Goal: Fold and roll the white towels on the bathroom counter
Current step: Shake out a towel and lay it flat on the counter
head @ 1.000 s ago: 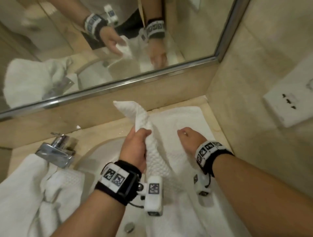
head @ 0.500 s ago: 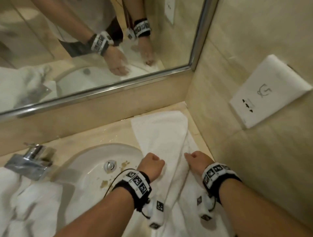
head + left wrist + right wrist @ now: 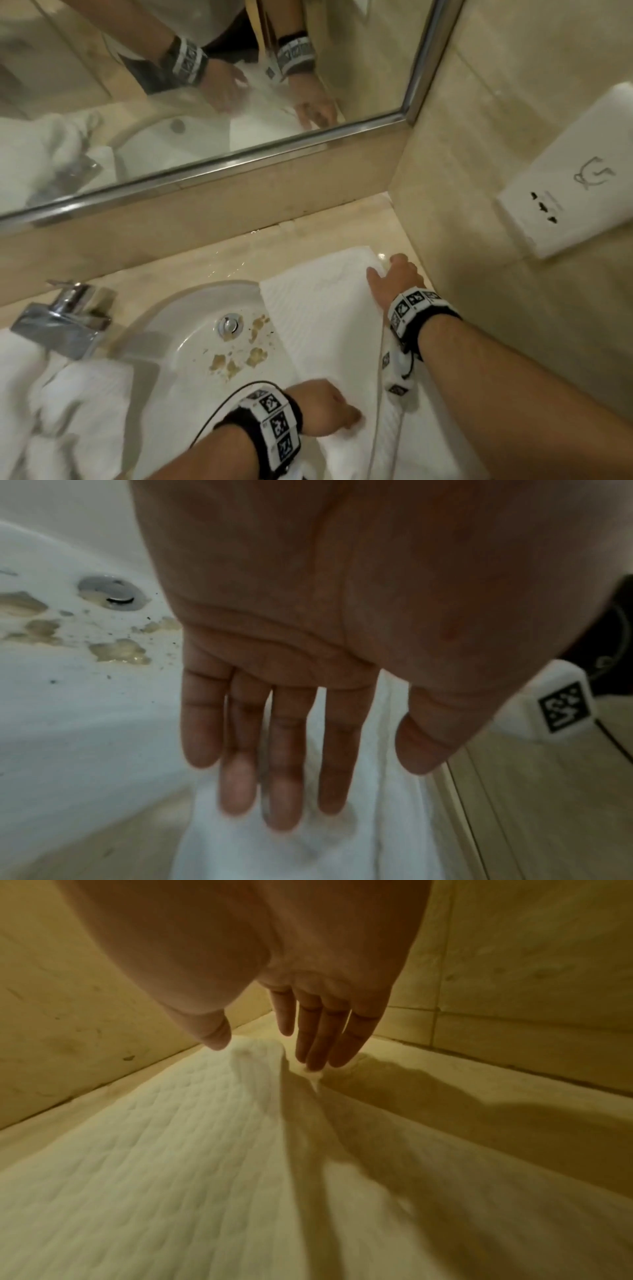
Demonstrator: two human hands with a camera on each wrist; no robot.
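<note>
A white waffle-weave towel (image 3: pixel 325 329) lies spread flat on the beige counter, right of the sink and partly over its rim. My right hand (image 3: pixel 394 277) reaches to the towel's far right corner with straight fingers (image 3: pixel 318 1039), their tips touching the edge (image 3: pixel 313 1073). My left hand (image 3: pixel 329 407) lies on the near part of the towel (image 3: pixel 308 845), fingers (image 3: pixel 284 764) straight and spread, palm down. More white towels (image 3: pixel 58 404) lie heaped at the left, under the tap.
The white sink (image 3: pixel 191 342) holds brown stains (image 3: pixel 239 359) near its drain (image 3: pixel 229 323). A chrome tap (image 3: pixel 65 322) stands at the left. The mirror (image 3: pixel 205 85) runs along the back; a tiled wall with a white socket plate (image 3: pixel 575 192) closes the right side.
One second ago my left hand gripped a raised towel fold. That fold now lies flat; both hands have opened and moved apart, right to the far corner, left toward me.
</note>
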